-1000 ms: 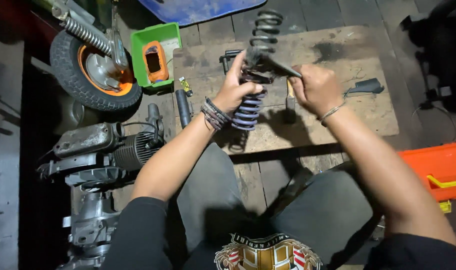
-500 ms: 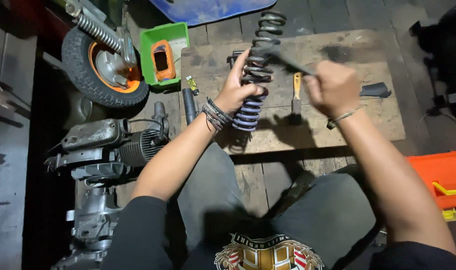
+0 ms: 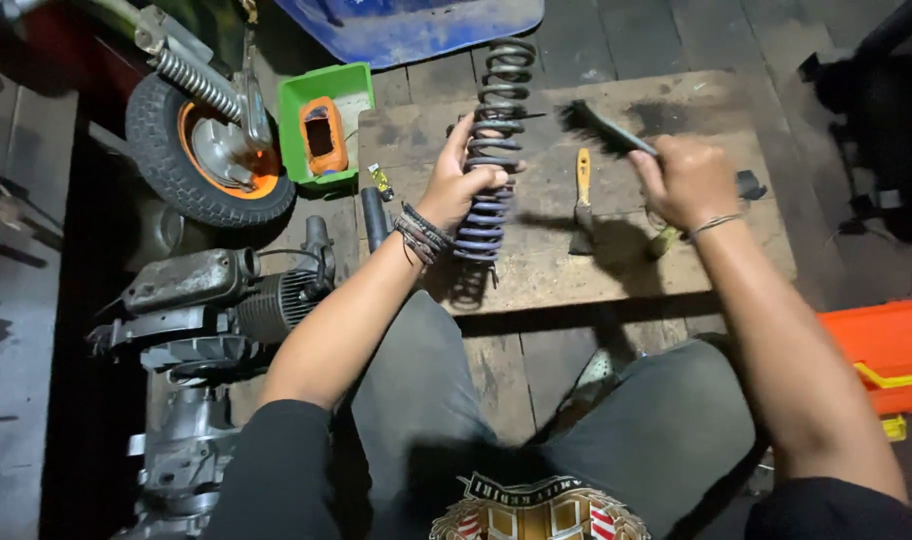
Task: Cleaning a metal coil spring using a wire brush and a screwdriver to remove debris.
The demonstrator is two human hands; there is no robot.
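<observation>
Sitting: a person sits on a dark wood floor (image 3: 566, 370) made of planks, knees up, looking down at both hands.
Board: a flat wood board (image 3: 616, 270) lies on the floor in front of the knees, with dark stains on it.
Left hand: the left hand (image 3: 456, 185) is closed around a big metal spring (image 3: 491, 150). Dark bands sit on that wrist.
Spring: it stands up on the board, tilted a little, with its top end far from the person.
Right hand: the right hand (image 3: 686, 180) is closed around a dark brush (image 3: 601, 128). The brush is in the air, just right of the spring and not touching it.
On the board: a scraper with a yellow handle (image 3: 582, 200) lies between the two hands.
Green box: a small green box (image 3: 323, 122) sits left of the board, with an orange thing (image 3: 321, 135) inside.
Left side: a wheel with an orange middle (image 3: 211, 160) and a grey engine (image 3: 206, 310) lie on the floor.
Right side: an orange box (image 3: 881, 350) with a yellow part sits near the right elbow.
Far end: a blue sheet (image 3: 416, 22) lies past the board.
</observation>
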